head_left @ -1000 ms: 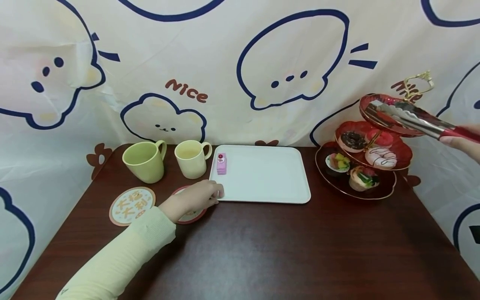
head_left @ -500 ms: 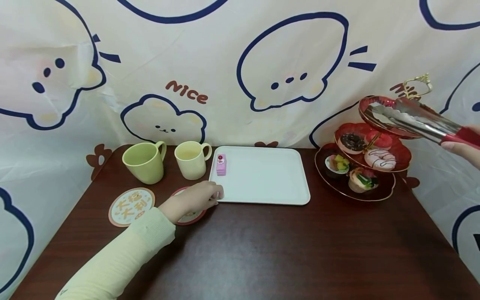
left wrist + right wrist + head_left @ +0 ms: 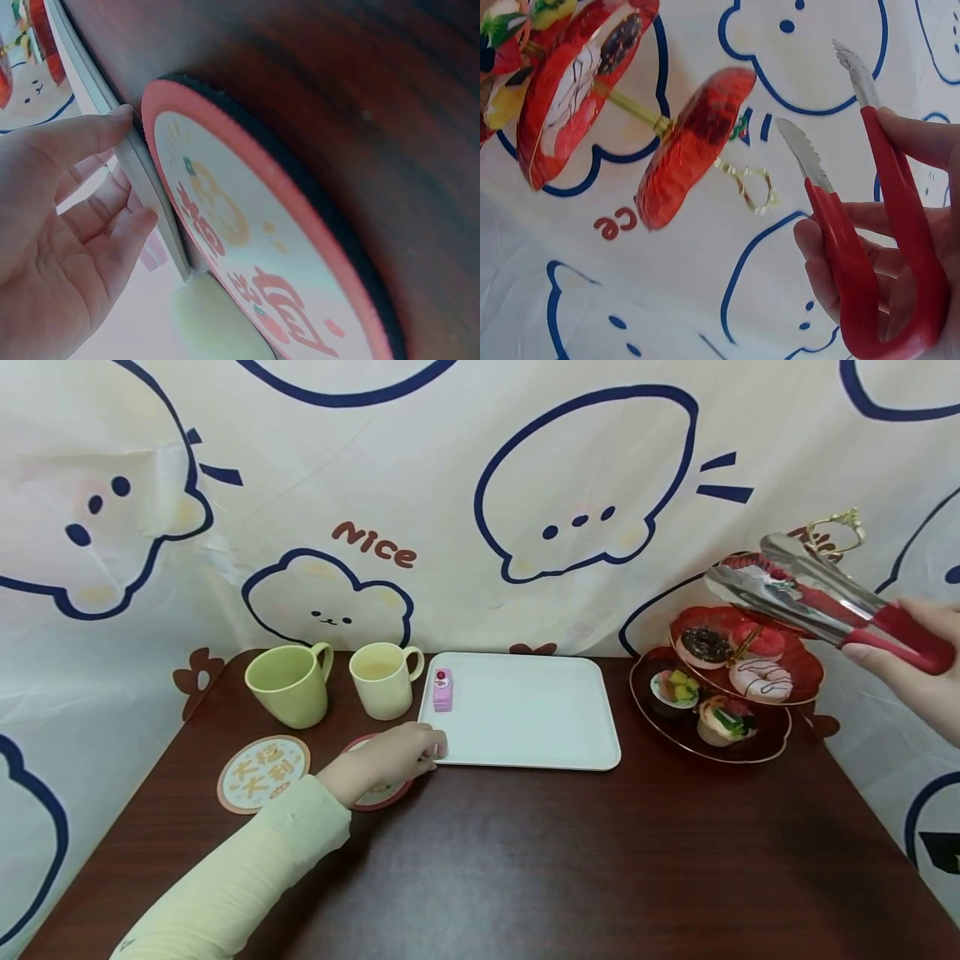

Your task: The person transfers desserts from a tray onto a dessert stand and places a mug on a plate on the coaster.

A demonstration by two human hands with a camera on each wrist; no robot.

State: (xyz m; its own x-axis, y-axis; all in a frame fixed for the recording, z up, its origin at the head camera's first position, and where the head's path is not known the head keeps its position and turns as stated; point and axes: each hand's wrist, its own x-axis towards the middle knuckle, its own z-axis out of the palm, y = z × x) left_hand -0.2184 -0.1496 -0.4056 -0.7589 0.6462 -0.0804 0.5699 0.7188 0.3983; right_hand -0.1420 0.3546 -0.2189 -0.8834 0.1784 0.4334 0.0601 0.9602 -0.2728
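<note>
Reading from the head view, the right hand (image 3: pixel 918 664) grips the tongs (image 3: pixel 828 628) at the top tier of the three-tiered stand (image 3: pixel 808 670); the tong arms are spread, with a red-topped sweet visible between them, though contact cannot be confirmed. Principal hazard: a tong arm catching the top tier or the gold handle (image 3: pixel 852 517), through a low or crooked approach, could tip the stand and spill the striped doughnut (image 3: pixel 761 679). Uneven squeezing could also let a sweet slip. The pink cake piece (image 3: pixel 443 691) sits at the left side of the white tray (image 3: pixel 540 718); a tug at the tray could topple it. The right hand is raised, the tongs sloping up and leftward; the left hand (image 3: pixel 397 752) lies at the near left corner, its wrist over the red-rimmed coaster (image 3: pixel 384 795). Left wrist view: fingers are bent about the tray rim, holding it, with the coaster close alongside; snagging that coaster is a minor risk if the hand shifts. Right wrist view: the thumb lies against one red tong handle, fingers about the other; the tips are well apart, nothing visibly clamped between them.
</note>
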